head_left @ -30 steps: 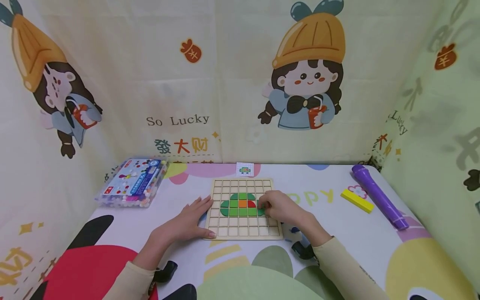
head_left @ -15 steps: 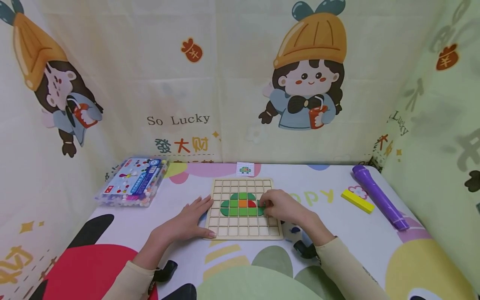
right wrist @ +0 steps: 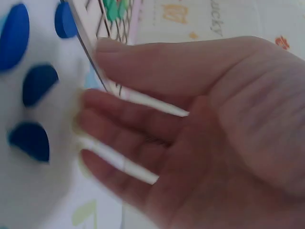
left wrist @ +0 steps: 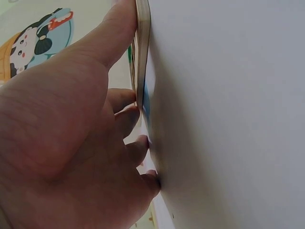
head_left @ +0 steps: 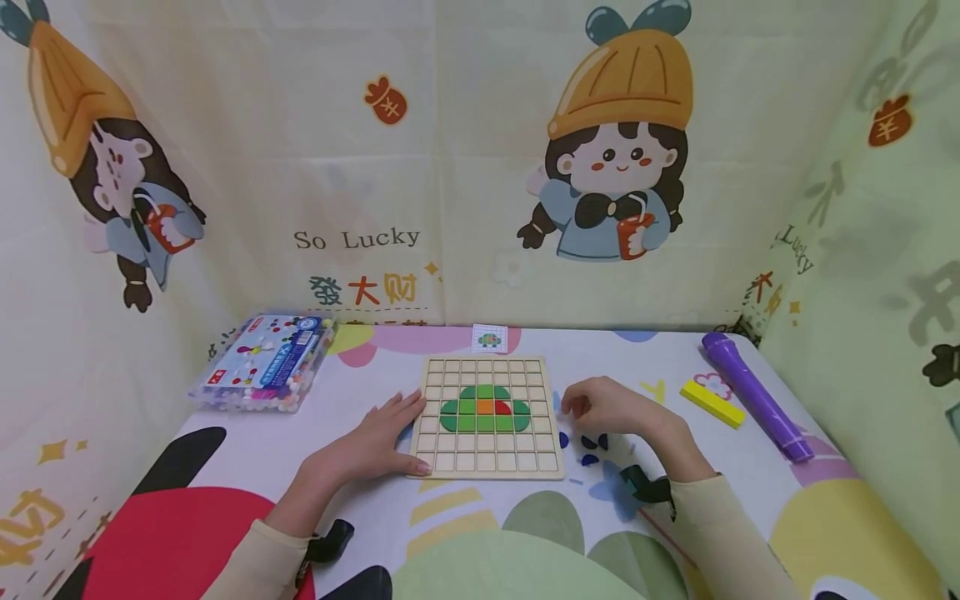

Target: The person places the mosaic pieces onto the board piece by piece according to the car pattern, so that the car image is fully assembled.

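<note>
A square wooden grid board [head_left: 487, 462] lies on the table, with green, orange and red tiles [head_left: 485, 408] forming a rounded shape in its middle cells. My left hand [head_left: 378, 437] rests against the board's left edge, fingers spread along it and thumb at the near corner. In the left wrist view the thumb [left wrist: 121, 33] touches the board's side. My right hand [head_left: 618, 408] hovers just right of the board, fingers loosely bent, holding nothing. Below it lie several dark blue rounded tiles [head_left: 589, 459], larger in the right wrist view, where one blue tile [right wrist: 39, 83] lies beyond the fingertips.
A small pattern card [head_left: 490, 338] stands behind the board. At the back left is a clear plastic box [head_left: 262, 362] of beads or small parts. On the right lie a yellow bar [head_left: 712, 403] and a purple tube [head_left: 757, 396]. Patterned cloth hangs around the table.
My right hand has left the board's right side and moved right, beside the blue tiles. The green tiles at the shape's right end now show fully. My left hand stays put.
</note>
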`<state>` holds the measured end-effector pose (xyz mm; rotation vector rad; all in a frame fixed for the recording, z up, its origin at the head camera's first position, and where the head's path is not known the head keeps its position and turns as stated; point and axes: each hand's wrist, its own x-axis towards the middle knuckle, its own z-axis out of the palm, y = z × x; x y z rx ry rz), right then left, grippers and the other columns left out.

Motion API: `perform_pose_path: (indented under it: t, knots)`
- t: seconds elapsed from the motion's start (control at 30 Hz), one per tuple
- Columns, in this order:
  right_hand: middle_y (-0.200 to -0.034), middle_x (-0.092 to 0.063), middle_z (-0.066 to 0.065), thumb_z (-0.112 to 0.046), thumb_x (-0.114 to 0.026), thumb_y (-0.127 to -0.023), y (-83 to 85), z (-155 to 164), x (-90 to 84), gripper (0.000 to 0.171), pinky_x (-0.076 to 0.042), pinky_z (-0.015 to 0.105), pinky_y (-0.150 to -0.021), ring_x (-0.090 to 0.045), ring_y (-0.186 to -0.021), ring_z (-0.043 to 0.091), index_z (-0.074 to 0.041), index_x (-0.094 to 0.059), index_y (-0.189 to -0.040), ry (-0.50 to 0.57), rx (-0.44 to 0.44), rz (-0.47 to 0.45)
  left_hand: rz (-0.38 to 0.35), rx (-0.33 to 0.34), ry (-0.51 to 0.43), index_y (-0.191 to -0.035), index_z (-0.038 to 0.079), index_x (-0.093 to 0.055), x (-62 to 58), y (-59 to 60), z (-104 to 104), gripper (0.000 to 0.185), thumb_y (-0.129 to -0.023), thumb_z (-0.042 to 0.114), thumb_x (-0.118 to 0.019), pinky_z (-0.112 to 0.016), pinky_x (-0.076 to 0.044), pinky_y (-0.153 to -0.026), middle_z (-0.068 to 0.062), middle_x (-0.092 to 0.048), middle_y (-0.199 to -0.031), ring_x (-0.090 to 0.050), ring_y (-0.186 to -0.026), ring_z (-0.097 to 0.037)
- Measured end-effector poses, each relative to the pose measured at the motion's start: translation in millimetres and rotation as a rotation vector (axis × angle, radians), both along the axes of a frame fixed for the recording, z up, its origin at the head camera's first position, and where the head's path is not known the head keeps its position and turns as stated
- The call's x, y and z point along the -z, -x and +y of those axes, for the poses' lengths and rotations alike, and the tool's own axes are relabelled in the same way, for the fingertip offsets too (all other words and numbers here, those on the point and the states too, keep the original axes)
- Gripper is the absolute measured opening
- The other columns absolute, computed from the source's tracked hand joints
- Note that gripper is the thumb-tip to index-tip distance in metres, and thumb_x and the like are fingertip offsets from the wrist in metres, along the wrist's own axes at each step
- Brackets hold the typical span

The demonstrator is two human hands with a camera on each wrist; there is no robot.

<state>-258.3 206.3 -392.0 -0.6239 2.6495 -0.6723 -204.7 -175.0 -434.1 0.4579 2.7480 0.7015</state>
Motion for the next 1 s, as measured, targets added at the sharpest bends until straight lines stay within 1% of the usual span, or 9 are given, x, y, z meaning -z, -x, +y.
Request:
perform_pose_path:
  t: [0.1, 0.23, 0.4, 0.67, 0.87, 1.0]
  knots:
    - [-0.077, -0.059, 0.0, -0.009, -0.074, -0.083, -2.1, 7.1, -0.3, 0.009, -0.045, 0.03, -0.067, -0.054, -0.074, 0.017, -0.014, -0.068, -0.088, -0.056, 0.017, -0.063, 0.0, -0.001, 0.001, -0.158, 0.014, -0.026, -1.1, 0.0, 0.5, 0.11, -0.073, 0.059, -0.08, -0.063, -0.008, -0.123, -0.004, -0.018, -0.168, -0.007, -0.156, -0.036]
    - [-0.075, -0.059, 0.0, -0.012, -0.079, -0.081, -3.7, 8.7, 0.4, 0.013, -0.044, 0.03, -0.067, -0.054, -0.073, 0.017, -0.012, -0.066, -0.081, -0.088, 0.017, -0.103, -0.002, -0.004, 0.005, -0.158, 0.014, -0.026, -1.9, -0.8, 0.8, 0.11, -0.073, 0.059, -0.08, -0.064, -0.009, -0.123, -0.004, -0.018, -0.168, -0.007, -0.156, -0.036]
    - [-0.073, -0.058, 0.0, -0.012, -0.081, -0.079, -3.1, 8.7, 2.1, 0.017, -0.042, 0.029, -0.064, -0.053, -0.069, 0.017, -0.012, -0.065, -0.079, -0.087, 0.01, -0.105, -0.006, -0.005, 0.008, -0.158, 0.014, -0.026, -2.6, -2.4, 0.7, 0.11, -0.074, 0.058, -0.08, -0.063, -0.008, -0.123, -0.005, -0.018, -0.168, -0.007, -0.156, -0.036]
    - [-0.071, -0.058, -0.001, -0.011, -0.081, -0.078, -4.2, 7.8, 3.8, 0.015, -0.042, 0.029, -0.062, -0.053, -0.067, 0.016, -0.011, -0.067, -0.077, -0.082, -0.002, -0.12, 0.003, 0.004, -0.003, -0.158, 0.013, -0.026, -1.7, -2.0, 0.3, 0.11, -0.074, 0.059, -0.079, -0.063, -0.009, -0.123, -0.005, -0.018, -0.168, -0.008, -0.156, -0.037]
    - [-0.069, -0.057, -0.003, -0.009, -0.078, -0.078, -4.1, 6.9, 6.0, 0.011, -0.041, 0.027, -0.058, -0.053, -0.063, 0.014, -0.011, -0.067, -0.076, -0.077, -0.023, -0.126, 0.006, 0.006, -0.007, -0.158, 0.014, -0.025, -0.5, -1.5, -0.8, 0.11, -0.074, 0.06, -0.079, -0.063, -0.009, -0.123, -0.005, -0.018, -0.168, -0.007, -0.156, -0.037]
    - [-0.068, -0.056, -0.003, -0.007, -0.074, -0.078, -3.7, 6.0, 6.8, 0.01, -0.039, 0.026, -0.056, -0.052, -0.062, 0.014, -0.013, -0.067, -0.075, -0.089, -0.014, -0.133, 0.006, 0.006, -0.012, -0.159, 0.014, -0.025, -0.1, -1.9, -1.4, 0.11, -0.074, 0.06, -0.078, -0.063, -0.009, -0.123, -0.004, -0.018, -0.168, -0.007, -0.156, -0.037]
